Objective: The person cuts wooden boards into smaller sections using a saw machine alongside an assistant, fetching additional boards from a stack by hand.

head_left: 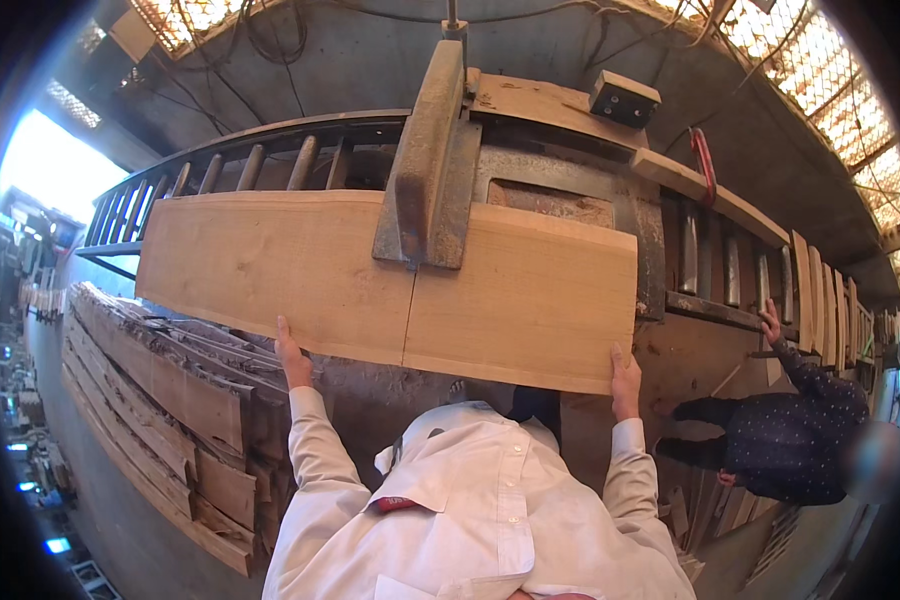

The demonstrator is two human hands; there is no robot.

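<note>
A wide, pale wooden board (270,262) lies across the machine bed and reaches out toward me. A thin dark cut line (407,325) runs from its near edge to a heavy cast-metal saw arm (430,165); whether the line goes on beneath the metal is hidden. My left hand (291,357) grips the near edge left of the line, thumb on top. At the right end, my right hand (625,383) holds the near corner, its thumb also on the upper face. The fingers of both hands are hidden under the wood.
Roller conveyors (305,163) flank the saw on both sides. Rough planks (160,375) are stacked at the left. A red clamp (703,165) sits on a wooden fence strip (710,197). At the right, a person in a dark dotted shirt (785,440) rests a hand on the conveyor frame.
</note>
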